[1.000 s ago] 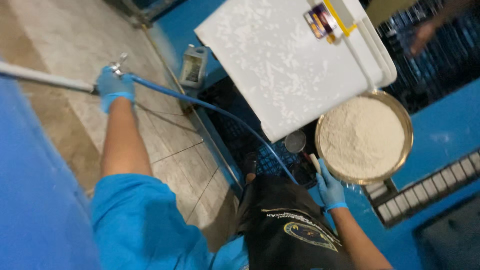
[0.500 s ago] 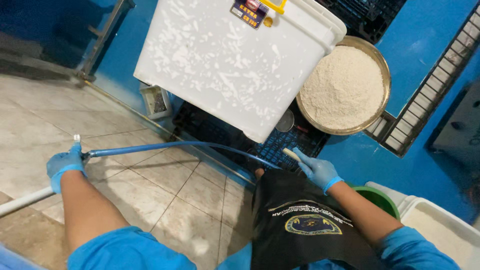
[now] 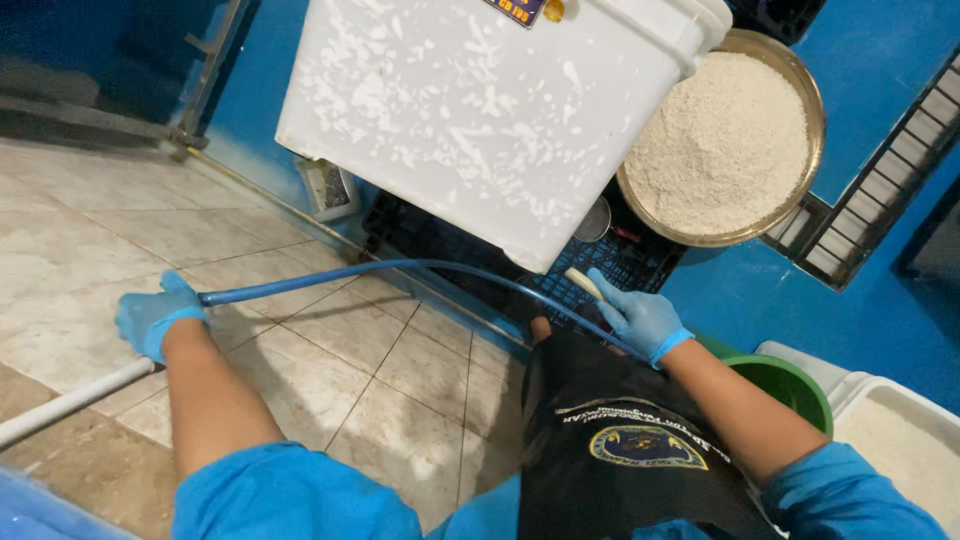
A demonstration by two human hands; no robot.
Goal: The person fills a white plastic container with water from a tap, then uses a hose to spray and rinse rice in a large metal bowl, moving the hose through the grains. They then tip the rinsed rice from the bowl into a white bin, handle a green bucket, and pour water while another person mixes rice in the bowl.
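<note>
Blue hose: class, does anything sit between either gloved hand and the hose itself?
Nothing visible does. The left hand already grips the blue hose at one end, and the right hand holds its pale end piece, just below the white tub.

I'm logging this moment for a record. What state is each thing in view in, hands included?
Left hand: gloved, closed on the blue hose at the white pipe.
Right hand: gloved, gripping the hose end.
Blue hose: curved, running between both hands.
White tub: wet outside.
Metal pan: full of whitish grain.
Green bucket: contents hidden.
</note>
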